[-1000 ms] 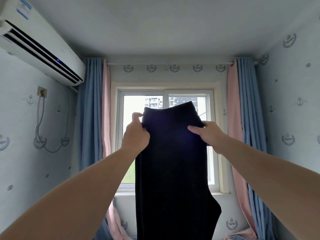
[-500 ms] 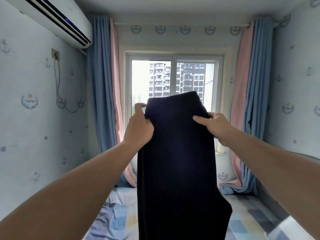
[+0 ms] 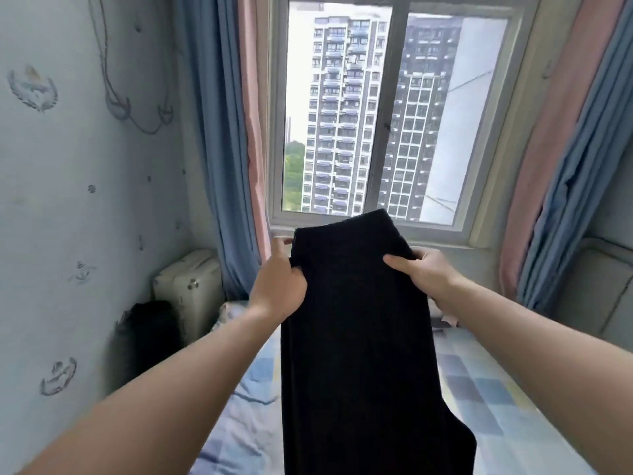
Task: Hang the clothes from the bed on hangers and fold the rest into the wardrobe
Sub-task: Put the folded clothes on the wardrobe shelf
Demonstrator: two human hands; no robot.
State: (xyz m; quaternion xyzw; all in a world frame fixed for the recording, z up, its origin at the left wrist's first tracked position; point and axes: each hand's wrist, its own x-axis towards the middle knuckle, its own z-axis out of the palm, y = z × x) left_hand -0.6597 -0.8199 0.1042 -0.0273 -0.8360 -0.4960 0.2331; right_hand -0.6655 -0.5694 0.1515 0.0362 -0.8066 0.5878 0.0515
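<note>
A white-framed sliding window point(image 3: 394, 114) fills the far wall, and through its glass stand grey high-rise apartment blocks point(image 3: 342, 114) with green treetops point(image 3: 294, 159) low at the left. On each side hangs a pink curtain point(image 3: 251, 114) nearest the frame and a blue curtain point(image 3: 212, 132) outside it. The left wall has pale blue wallpaper point(image 3: 51, 200) printed with wreath emblems and anchors, and a thin looped cable point(image 3: 137, 125) hangs on it. In the far left corner of the room a cream hard-shell suitcase point(image 3: 186, 286) stands upright, with a blurred black bag point(image 3: 147, 334) just in front of it.
</note>
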